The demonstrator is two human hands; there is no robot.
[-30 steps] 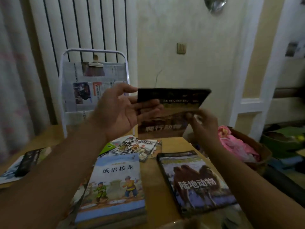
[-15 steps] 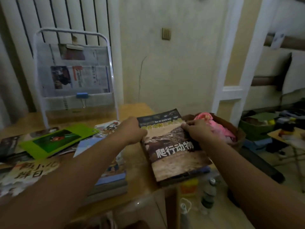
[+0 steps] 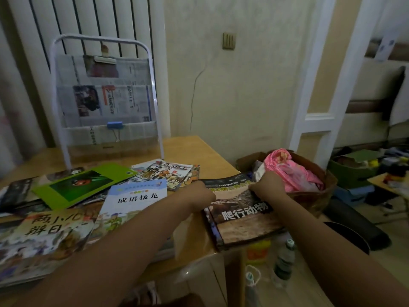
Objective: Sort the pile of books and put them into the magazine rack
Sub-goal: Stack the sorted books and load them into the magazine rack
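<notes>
— Wooden table against a cream wall, with a white magazine rack standing at its far edge, in front of a radiator. What does the rack hold?

— Newspapers only, clipped with a blue binder clip. No books are visible in it, so the filing looks hardly begun.

— And the books?

— Spread flat across the table: a green ladybird book, a pale blue idiom book, comic-style covers behind it, a large illustrated one at the near left. One brown reptile book lies at the table's right corner, on top of another volume (a small sorted stack, perhaps).

— What are the hands doing?

— The left hand rests curled at the reptile book's left edge; the right hand grips its top right corner, fingers bent over it. Whether the left hand actually pinches the cover cannot be told.

— So what remains?

— By the look of it, nearly everything: sorting the loose books, then carrying each pile to the rack, well apart from this corner.
</notes>
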